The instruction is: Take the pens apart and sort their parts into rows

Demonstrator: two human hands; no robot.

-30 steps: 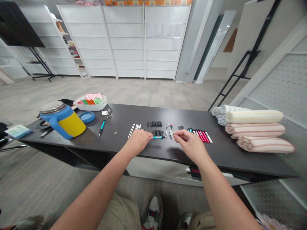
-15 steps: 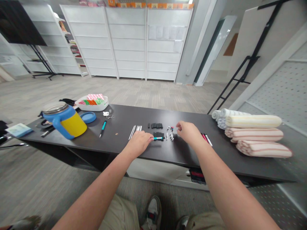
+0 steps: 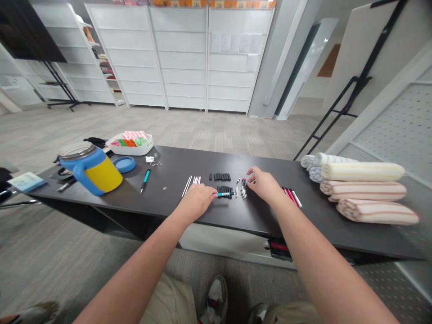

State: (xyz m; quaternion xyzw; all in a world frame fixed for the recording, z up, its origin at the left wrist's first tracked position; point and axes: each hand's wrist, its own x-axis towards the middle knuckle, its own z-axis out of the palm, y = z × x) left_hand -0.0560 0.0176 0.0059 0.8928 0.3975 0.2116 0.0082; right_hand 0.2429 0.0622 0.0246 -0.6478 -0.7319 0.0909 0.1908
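Observation:
My left hand (image 3: pixel 199 201) is closed on a teal pen barrel (image 3: pixel 224 194), held flat above the nearer row of short black tubes (image 3: pixel 220 189). A farther row of black tubes (image 3: pixel 222 177) lies behind it. Thin white pen refills (image 3: pixel 187 185) lie just left of this hand. My right hand (image 3: pixel 263 182) hovers over the tabletop with thumb and forefinger apart, close to small dark and coloured pieces (image 3: pixel 243 181). Small white pieces (image 3: pixel 243 193) are scattered beside them. Pink and white pen barrels (image 3: pixel 292 196) lie right of my right wrist, partly hidden.
On the dark table (image 3: pixel 175 168) a teal pen (image 3: pixel 145 181) lies further left, near a blue lid (image 3: pixel 124 164) and a blue-yellow mug (image 3: pixel 97 173). A white basket (image 3: pixel 145 147) holds colourful packets. Rolled towels (image 3: pixel 364 172) are stacked at the right end.
My right hand has moved slightly left and closer to the small pieces, its thumb and forefinger spreading apart. My left hand keeps the barrel in nearly the same place.

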